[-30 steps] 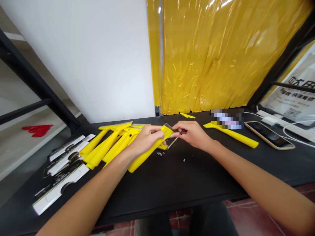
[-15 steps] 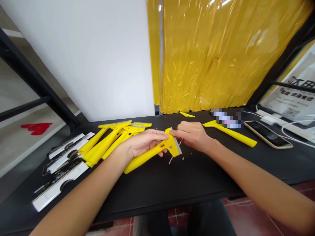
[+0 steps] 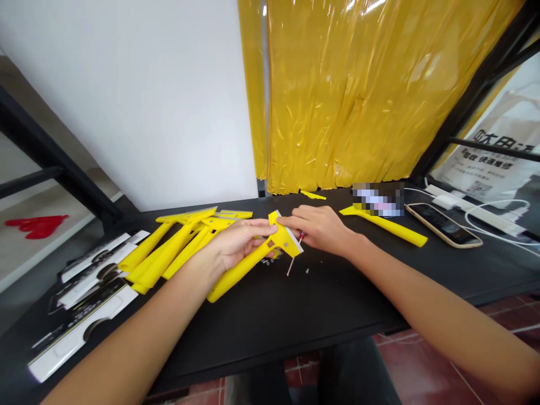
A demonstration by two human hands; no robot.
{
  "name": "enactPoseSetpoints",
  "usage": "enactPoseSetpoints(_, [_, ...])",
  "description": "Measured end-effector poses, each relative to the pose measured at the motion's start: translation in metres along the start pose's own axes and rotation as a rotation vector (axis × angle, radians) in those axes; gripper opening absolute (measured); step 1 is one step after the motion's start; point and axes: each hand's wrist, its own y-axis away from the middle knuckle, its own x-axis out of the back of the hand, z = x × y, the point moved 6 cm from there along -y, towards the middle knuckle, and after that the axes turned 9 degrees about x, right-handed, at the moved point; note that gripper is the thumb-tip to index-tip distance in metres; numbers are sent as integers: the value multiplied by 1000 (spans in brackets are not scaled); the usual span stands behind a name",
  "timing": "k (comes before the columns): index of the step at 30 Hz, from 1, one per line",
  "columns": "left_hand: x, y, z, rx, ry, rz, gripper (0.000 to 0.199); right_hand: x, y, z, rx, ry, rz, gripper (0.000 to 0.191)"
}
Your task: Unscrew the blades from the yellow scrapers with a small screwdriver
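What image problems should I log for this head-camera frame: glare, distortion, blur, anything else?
In the head view, glare streaks the yellow plastic sheet near its top; wide-angle distortion bows the black table and slants the black shelf frame; a pixelated mosaic patch hides something at the table's back; the left hand and right hand look fairly sharp.

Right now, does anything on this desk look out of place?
Yes: small screws lie loose on the black desk below the yellow scraper in the left hand, and a small yellow piece sits alone by the yellow curtain.
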Motion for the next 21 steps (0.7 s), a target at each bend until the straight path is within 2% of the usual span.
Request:
enactPoseSetpoints(3, [3,-1,0,9,0,26,21,0,0,2,-21,-39,-1,35])
enactPoseSetpoints(6, [7,-2,3,-39,25,65,17,3,3,14,-99,-118,10,30])
enactPoseSetpoints(9, [10,-1,8,-85,-8,109,15,4,9,32,-236,-260,34,29])
enactPoseSetpoints(11, [13,0,10,-83,-60,157,16,0,10,37,-245,-384,26,31])
enactPoseSetpoints(13, [14,2,9,-68,-138,194,16,-6,8,33,-195,-516,-15,30])
enactPoseSetpoints(16, [10,1,6,-50,-254,183,11,-11,5,22,-161,-658,-56,28])
enactPoseSetpoints(21, [5,-3,0,-82,-339,213,11,-15,4,16,-211,-703,-115,25])
